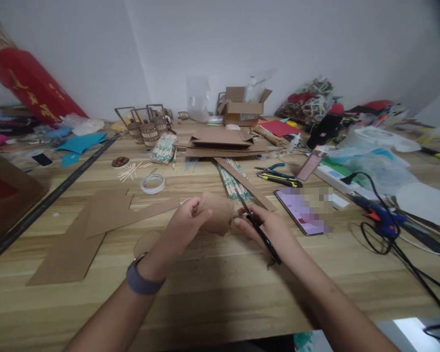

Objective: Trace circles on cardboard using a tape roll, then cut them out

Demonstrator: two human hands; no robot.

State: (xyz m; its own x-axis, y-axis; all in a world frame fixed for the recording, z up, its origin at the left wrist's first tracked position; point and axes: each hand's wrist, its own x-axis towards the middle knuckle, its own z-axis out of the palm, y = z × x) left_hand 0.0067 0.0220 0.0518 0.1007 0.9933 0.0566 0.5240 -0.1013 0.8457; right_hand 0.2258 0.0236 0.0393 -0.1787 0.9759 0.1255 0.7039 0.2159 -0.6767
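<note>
My left hand (185,222), with a purple band on the wrist, grips a rounded piece of brown cardboard (217,215) between thumb and fingers. Black-handled scissors (264,238) are in my right hand (275,227), just to the right of that piece. Their blades point up and away from me, and the exact contact with the cardboard is blurred. A round cardboard piece (146,243) lies on the table, partly behind my left forearm. Flat cardboard offcuts (69,244) lie further left.
A tape roll (153,184), loose sticks (129,172) and bagged sticks (229,181) lie beyond my hands. At right are a utility knife (280,180), a phone (297,215) and a corded glue gun (383,220). Miniature wooden buckets (149,134) and a cardboard box (243,107) stand behind.
</note>
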